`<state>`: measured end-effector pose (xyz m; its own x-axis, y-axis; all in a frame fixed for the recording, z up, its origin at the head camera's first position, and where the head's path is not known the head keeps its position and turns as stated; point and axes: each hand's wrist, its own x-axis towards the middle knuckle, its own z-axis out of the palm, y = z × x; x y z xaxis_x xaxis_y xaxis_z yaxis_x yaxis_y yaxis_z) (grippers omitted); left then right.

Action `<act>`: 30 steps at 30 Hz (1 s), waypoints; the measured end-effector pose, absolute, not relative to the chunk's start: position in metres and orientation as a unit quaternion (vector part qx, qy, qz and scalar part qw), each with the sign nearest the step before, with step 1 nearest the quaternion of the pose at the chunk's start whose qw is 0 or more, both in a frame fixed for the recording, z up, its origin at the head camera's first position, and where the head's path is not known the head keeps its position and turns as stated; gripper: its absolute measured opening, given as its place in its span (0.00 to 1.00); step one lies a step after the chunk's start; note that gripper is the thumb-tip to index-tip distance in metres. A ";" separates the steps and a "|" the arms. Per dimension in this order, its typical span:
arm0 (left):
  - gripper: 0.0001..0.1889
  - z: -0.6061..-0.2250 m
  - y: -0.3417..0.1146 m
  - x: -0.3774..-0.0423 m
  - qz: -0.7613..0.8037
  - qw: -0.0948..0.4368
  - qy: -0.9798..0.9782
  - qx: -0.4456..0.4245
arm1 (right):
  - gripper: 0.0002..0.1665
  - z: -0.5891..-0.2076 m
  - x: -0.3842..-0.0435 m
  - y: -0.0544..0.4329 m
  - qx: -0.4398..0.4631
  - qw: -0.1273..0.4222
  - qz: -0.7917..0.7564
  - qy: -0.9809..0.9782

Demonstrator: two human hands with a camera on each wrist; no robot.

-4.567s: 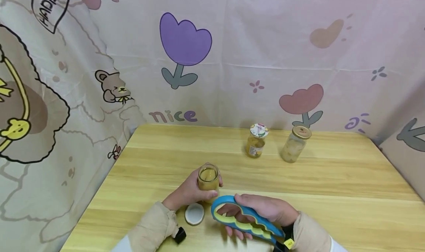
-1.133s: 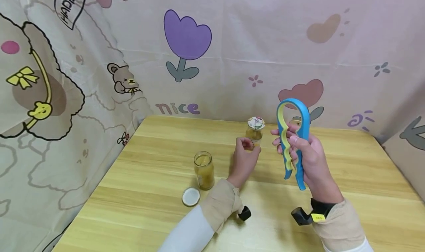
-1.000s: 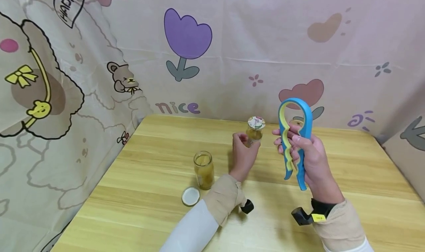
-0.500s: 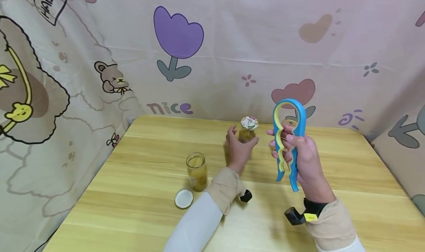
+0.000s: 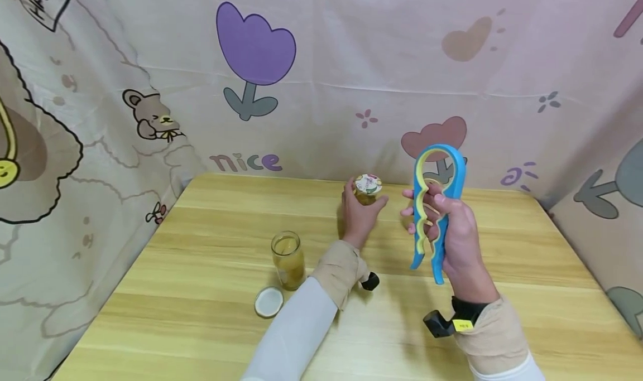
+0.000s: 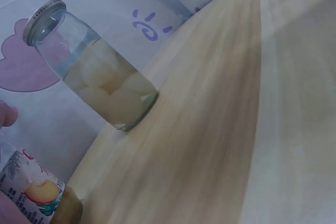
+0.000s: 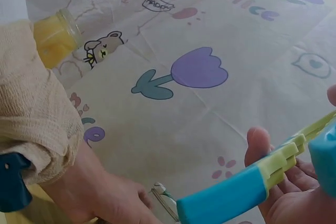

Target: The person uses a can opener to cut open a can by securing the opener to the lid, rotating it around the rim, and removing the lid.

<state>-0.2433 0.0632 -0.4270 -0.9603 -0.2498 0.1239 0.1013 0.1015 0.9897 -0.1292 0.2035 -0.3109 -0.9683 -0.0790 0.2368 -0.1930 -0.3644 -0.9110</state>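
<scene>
My left hand reaches round a small glass jar with a patterned lid at the back of the table. Its thumb stands apart from the glass, and the fingers lie along the far left side. A peach picture shows on the jar's label in the left wrist view. My right hand holds a blue and yellow jar opener upright in the air, its loop at the top. Nearer the front left stands a lidless glass jar with yellow contents. Its lid lies beside it, white inside up.
A taller glass jar with a metal lid and pale round pieces stands right of the patterned-lid jar. In the head view my right hand and the opener mostly hide it. A printed cloth hangs behind the wooden table.
Since the earliest frame, my left hand has let go of the lidless jar and gone to the patterned-lid jar, lately reaching further round it. My right hand has raised the jar opener.
</scene>
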 end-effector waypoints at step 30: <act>0.35 -0.431 0.046 -0.206 -0.561 0.088 -0.822 0.054 | 0.23 -0.301 -0.125 0.209 0.159 -0.049 0.830 -0.533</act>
